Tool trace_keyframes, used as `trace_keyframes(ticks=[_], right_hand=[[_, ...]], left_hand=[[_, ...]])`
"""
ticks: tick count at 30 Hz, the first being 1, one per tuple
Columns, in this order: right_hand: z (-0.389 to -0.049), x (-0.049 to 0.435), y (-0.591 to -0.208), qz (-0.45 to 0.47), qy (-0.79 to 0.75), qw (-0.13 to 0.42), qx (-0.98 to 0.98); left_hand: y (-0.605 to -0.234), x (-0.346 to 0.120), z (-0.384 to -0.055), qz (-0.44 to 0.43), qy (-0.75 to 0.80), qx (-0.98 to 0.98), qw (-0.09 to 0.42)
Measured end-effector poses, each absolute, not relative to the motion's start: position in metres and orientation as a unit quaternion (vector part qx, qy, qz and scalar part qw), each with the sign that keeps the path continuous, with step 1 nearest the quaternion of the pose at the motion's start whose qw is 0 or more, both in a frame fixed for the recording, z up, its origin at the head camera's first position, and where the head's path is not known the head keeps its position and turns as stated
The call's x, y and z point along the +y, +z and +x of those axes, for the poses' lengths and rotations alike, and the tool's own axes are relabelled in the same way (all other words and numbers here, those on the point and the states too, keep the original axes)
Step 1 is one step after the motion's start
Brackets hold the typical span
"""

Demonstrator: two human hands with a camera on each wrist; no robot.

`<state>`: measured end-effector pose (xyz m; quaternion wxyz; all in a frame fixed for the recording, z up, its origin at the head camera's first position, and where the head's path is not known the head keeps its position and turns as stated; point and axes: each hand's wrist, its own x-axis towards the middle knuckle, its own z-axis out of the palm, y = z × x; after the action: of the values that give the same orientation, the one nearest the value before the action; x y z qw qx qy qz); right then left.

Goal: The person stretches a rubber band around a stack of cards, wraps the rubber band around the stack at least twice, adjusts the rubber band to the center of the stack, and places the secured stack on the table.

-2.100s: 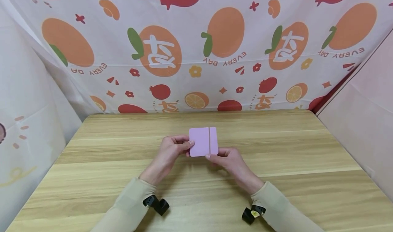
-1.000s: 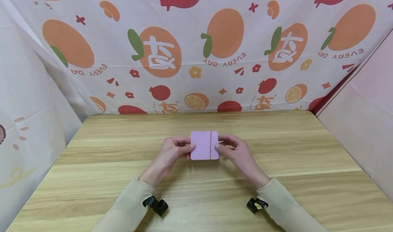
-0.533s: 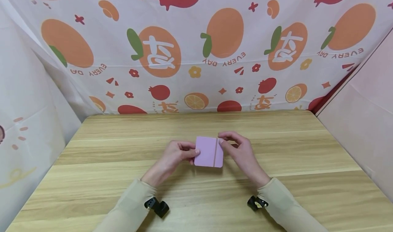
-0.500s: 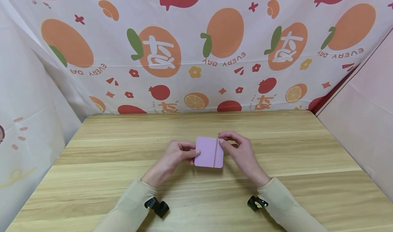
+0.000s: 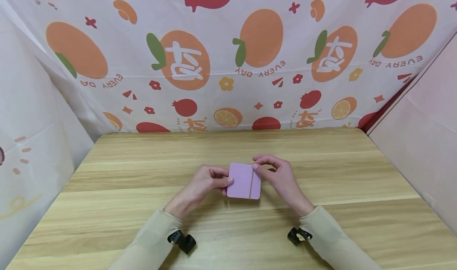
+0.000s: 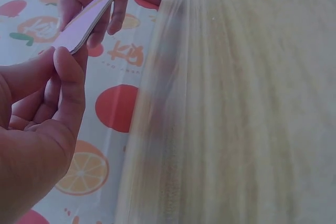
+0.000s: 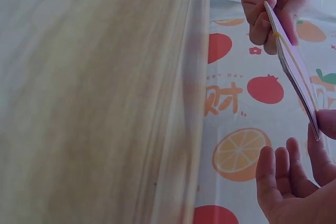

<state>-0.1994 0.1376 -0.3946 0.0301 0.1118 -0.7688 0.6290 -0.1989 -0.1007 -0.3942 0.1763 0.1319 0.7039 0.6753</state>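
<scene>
A small square pink notebook (image 5: 240,181) with a tan elastic band (image 5: 251,184) running down its right side is held above the table. My left hand (image 5: 201,184) pinches its left edge, thumb on the cover and fingers behind. At the top right corner, my right hand (image 5: 280,178) pinches the notebook with the thumb on or beside the band. In the left wrist view the notebook (image 6: 86,22) appears almost edge-on, its thin pages showing. The right wrist view shows the right hand (image 7: 304,182) with thumb and index finger at one corner, the other fingers spread loosely.
The wooden table (image 5: 143,151) spreads beneath both hands. A white cloth (image 5: 228,55) printed with fruit hangs behind its far edge, with pale cloth at both sides. Black wrist cameras (image 5: 183,241) are strapped over the light sleeves.
The notebook has come nearer to me and slightly right, tilting a little. My right hand has shifted from its lower right corner up the right side to the top corner. The left hand keeps its pinch.
</scene>
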Motion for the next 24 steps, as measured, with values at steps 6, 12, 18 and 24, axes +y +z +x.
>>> trace_keyframes(ticks=[6, 12, 18, 24], right_hand=[[-0.1984, 0.1347, -0.395, 0.122, 0.621, 0.008, -0.775], [-0.1975, 0.1337, -0.3947, 0.118, 0.622, 0.0, -0.774], [-0.1975, 0.1343, -0.394, 0.121, 0.623, -0.001, -0.772], [-0.1971, 0.1354, -0.3924, 0.116, 0.625, -0.004, -0.772]], left_hand=[[-0.3938, -0.0974, -0.1951, 0.137, 0.663, 0.713, 0.181], [-0.3976, -0.0924, -0.1948, 0.13, 0.664, 0.714, 0.179], [-0.3985, -0.0922, -0.1953, 0.12, 0.667, 0.714, 0.177], [-0.397, -0.0932, -0.1955, 0.106, 0.668, 0.716, 0.171]])
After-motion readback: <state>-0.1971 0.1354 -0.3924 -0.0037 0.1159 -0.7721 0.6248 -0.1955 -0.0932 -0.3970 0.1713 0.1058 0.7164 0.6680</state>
